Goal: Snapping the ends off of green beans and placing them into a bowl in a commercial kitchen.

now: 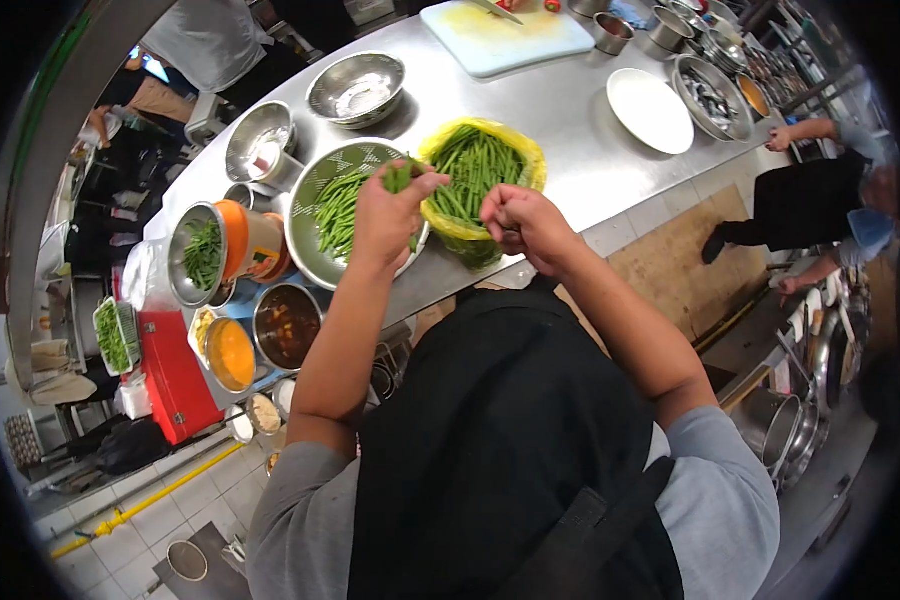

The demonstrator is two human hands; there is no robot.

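Note:
My left hand (pixel 394 214) is over the right part of a large perforated metal colander (pixel 297 217), closed on several green bean pieces (pixel 399 177). Cut green beans (pixel 339 208) lie in that colander. Close to its right stands a yellow plastic bag (pixel 534 150), its top folded open, full of long green beans (pixel 476 169). My right hand (pixel 523 225) is at the bag's near right edge with its fingers curled in; whether something small is between them cannot be told.
Metal colanders (pixel 356 86) stand behind on the steel table (pixel 570 150). A white plate (pixel 650 111) and a cutting board (pixel 495 37) with a knife (pixel 499 10) lie farther off. Pots of sauce (pixel 287 326) are at the left. Another person (pixel 810 199) is at the right.

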